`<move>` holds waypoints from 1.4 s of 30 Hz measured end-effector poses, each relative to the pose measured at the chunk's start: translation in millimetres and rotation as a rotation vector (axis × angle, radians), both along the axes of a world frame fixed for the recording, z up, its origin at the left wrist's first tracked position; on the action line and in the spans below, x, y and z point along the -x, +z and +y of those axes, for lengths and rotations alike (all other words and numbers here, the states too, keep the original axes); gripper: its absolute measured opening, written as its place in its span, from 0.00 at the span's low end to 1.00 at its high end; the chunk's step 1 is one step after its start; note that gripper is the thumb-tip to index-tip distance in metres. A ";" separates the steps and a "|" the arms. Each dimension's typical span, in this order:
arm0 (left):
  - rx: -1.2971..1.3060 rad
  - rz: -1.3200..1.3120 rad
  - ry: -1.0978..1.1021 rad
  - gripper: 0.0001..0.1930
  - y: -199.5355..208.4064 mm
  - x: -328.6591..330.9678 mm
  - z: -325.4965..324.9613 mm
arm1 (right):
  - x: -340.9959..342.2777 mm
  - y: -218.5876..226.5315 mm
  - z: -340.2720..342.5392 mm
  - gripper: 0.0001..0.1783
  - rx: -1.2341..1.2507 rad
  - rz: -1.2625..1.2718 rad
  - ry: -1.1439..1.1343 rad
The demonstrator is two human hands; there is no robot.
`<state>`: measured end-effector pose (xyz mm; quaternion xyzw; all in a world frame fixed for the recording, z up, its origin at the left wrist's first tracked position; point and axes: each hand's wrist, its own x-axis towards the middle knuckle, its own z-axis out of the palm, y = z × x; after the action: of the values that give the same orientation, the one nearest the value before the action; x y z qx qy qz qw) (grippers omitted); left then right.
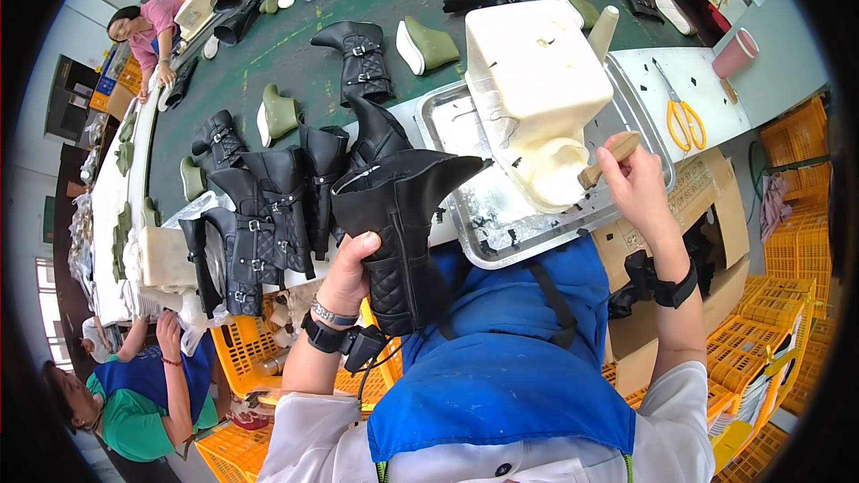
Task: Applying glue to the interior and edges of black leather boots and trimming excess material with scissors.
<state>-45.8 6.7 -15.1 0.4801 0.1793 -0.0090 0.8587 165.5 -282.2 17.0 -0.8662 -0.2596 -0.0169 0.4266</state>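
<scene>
My left hand (pixel 344 275) is closed around a black quilted ankle boot (pixel 394 237), held tilted above my lap with its toe toward the right. In my right hand (pixel 637 188) is a brush (pixel 612 157) with a wooden handle. The brush's end is at the rim of the open white cup (pixel 557 177) at the foot of a white plastic container (pixel 541 58); whether its bristles touch the contents I cannot tell. Both container and cup stand in a metal tray (pixel 490 255) strewn with small black scraps.
Several black boots (pixel 284 188) crowd left of the tray. Green shoes with white soles (pixel 428 45) and more boots lie on the green conveyor belt (pixel 268 63). Orange-handled scissors (pixel 684 123) and a pink cup (pixel 735 54) sit right. Two co-workers are at left; orange crates (pixel 761 331) stand around.
</scene>
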 end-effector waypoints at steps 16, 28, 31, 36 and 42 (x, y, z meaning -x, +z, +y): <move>-0.109 0.053 -0.462 0.45 12.4 -20.1 -6.3 | -13.9 27.0 -2.1 0.16 -0.790 0.754 0.295; -0.112 -0.026 -0.435 0.46 18.4 -23.2 -9.0 | 15.6 45.5 35.1 0.03 -0.304 -0.191 0.549; -0.149 -0.042 -0.376 0.45 18.7 -18.1 -6.7 | 20.4 41.0 34.7 0.03 -0.301 -0.114 0.476; -0.354 -0.089 -0.322 0.39 28.9 -16.2 -17.4 | 24.2 40.0 42.4 0.05 -0.311 -0.026 0.295; -1.065 -0.261 -0.153 0.32 39.7 -18.0 -39.9 | 19.5 35.8 58.6 0.07 -0.313 -0.072 0.229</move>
<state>-27.8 -33.2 24.6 0.8569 0.0158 0.0800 0.5090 146.0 -223.6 52.8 -0.7531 -0.3658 -0.0395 0.5454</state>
